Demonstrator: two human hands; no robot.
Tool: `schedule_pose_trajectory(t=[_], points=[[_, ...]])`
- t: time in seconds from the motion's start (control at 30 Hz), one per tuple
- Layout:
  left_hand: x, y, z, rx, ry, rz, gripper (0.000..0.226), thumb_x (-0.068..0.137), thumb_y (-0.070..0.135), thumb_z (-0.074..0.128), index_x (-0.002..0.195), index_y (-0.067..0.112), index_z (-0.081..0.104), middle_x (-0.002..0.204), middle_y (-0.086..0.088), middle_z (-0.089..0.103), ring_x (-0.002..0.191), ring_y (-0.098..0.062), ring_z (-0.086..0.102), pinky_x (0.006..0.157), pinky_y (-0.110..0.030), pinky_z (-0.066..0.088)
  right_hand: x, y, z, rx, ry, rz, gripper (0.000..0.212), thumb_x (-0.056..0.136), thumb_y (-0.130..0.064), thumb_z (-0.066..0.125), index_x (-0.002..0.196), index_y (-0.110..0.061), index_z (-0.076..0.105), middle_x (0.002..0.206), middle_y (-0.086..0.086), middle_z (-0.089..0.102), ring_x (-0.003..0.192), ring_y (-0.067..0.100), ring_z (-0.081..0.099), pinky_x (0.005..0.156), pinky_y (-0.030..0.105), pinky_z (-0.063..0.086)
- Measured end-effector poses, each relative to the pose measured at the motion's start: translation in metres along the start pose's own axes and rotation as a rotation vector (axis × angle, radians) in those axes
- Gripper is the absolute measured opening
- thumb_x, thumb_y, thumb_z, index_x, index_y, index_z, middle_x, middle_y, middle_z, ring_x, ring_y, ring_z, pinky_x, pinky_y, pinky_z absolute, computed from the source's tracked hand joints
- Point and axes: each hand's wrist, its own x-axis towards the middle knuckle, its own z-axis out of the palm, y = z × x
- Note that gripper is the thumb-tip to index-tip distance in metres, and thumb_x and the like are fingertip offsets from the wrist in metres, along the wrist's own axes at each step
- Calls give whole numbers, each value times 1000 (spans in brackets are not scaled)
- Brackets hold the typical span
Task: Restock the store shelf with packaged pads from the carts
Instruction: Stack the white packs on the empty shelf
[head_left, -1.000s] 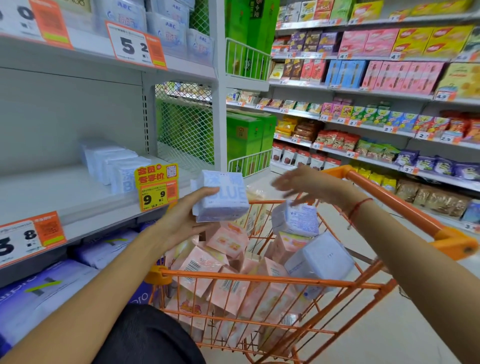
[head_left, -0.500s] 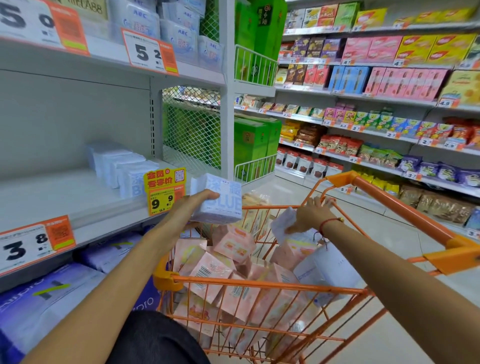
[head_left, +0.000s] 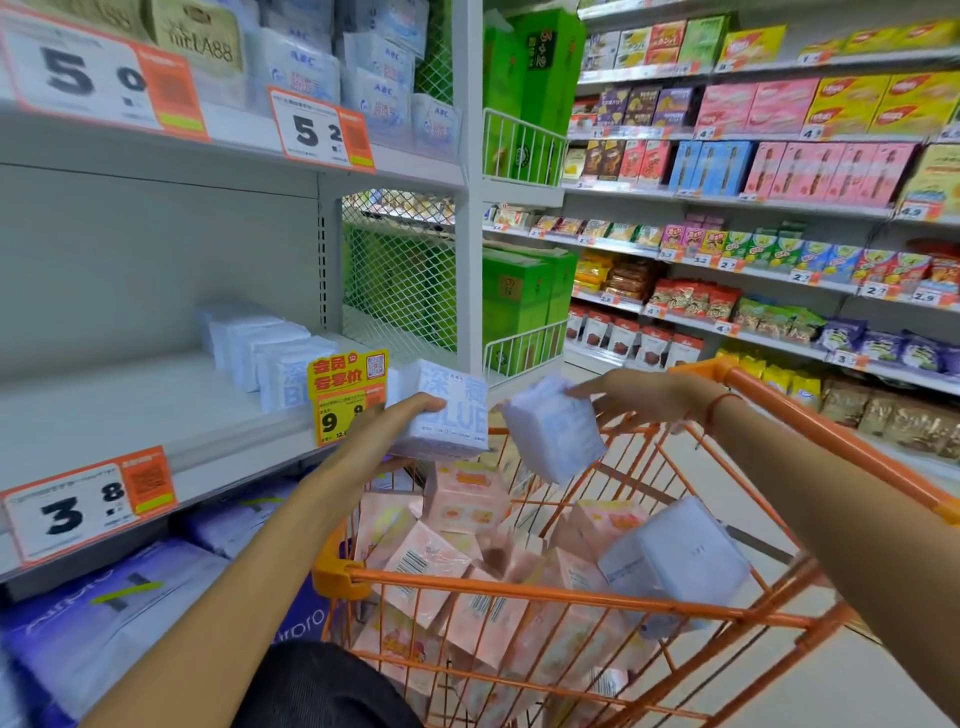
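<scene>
My left hand (head_left: 387, 422) grips a pale blue pad pack printed BLUE (head_left: 447, 410), held just off the front edge of the middle shelf (head_left: 130, 415). A second pale blue pack (head_left: 553, 428) hangs tilted above the orange cart (head_left: 571, 592), pinched by my right hand (head_left: 631, 392) at its upper right corner. Several matching blue packs (head_left: 270, 353) stand in a row at the shelf's right end. The cart holds many pink packs (head_left: 467, 587) and one more blue pack (head_left: 675, 566).
A yellow price tag (head_left: 347, 395) hangs at the shelf edge beside my left hand. Large purple packs (head_left: 104, 618) fill the shelf below. A white post and mesh panel (head_left: 470, 208) bound the shelf on the right. Snack shelves (head_left: 779, 234) line the aisle behind the cart.
My right hand has lifted a blue pack out of the cart and now holds it up beside the left pack. The left hand stayed near the shelf edge.
</scene>
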Motion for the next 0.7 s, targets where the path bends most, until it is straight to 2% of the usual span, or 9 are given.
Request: schedule_pose_trajectory(t=[0.07,0.13,0.2,0.27,0.37,0.47,0.53,0.6,0.7], points=[[-2,-1,2,5,1,-7,55,78,44,69,125,20,53,96,15,50,87,-8,54,75,-31,50,-6,-10,-6,185,-47,-19,39,96,-41,46,121,-12,52,106,9,61,89,22,61,78,30,52],[-4,-2,4,-17,-13,-16,59,74,47,71,125,22,53,105,11,54,92,-11,56,82,-35,52,-7,-17,-4,350,-90,-26,28,95,-39,48,109,-15,51,92,8,58,77,21,60,71,29,53],[-7,2,5,-79,10,-4,56,75,46,70,124,22,54,113,9,54,97,-12,58,83,-34,53,-5,-21,2,495,-133,-4,23,95,-39,49,103,-17,50,91,10,55,74,23,59,66,30,56],[-7,7,1,-123,52,28,62,72,47,72,125,20,54,119,8,53,102,-10,57,83,-34,54,-4,-22,8,606,-188,-13,27,96,-42,45,106,-17,49,94,13,52,77,26,58,63,30,59],[-8,20,-10,-141,64,46,86,48,59,74,125,24,56,125,8,50,112,-14,54,86,-35,55,-7,-33,14,650,-241,-87,38,89,-48,48,107,-15,52,95,12,52,73,21,58,59,24,58],[-10,33,-24,-165,11,51,73,40,57,72,107,28,66,119,6,59,108,-14,60,89,-37,55,-6,-55,18,684,-266,-161,30,70,-30,67,94,-12,66,87,8,64,64,15,65,50,19,56],[-8,42,-32,-188,16,32,66,40,53,74,100,28,66,121,0,61,101,-15,65,81,-34,57,3,-71,20,762,-313,-162,26,65,-23,68,87,-9,70,76,7,68,57,13,66,42,17,52],[-2,51,-44,-196,47,17,62,45,47,76,101,26,64,114,-2,65,85,-13,70,72,-29,59,17,-87,24,767,-328,-168,30,67,-23,68,93,-8,69,76,6,68,56,12,65,41,17,51],[11,62,-69,-179,75,54,49,49,42,76,94,28,65,94,4,72,83,-14,68,78,-31,57,45,-112,26,761,-314,-229,42,71,-24,68,109,-9,60,80,5,64,54,11,65,43,18,52]])
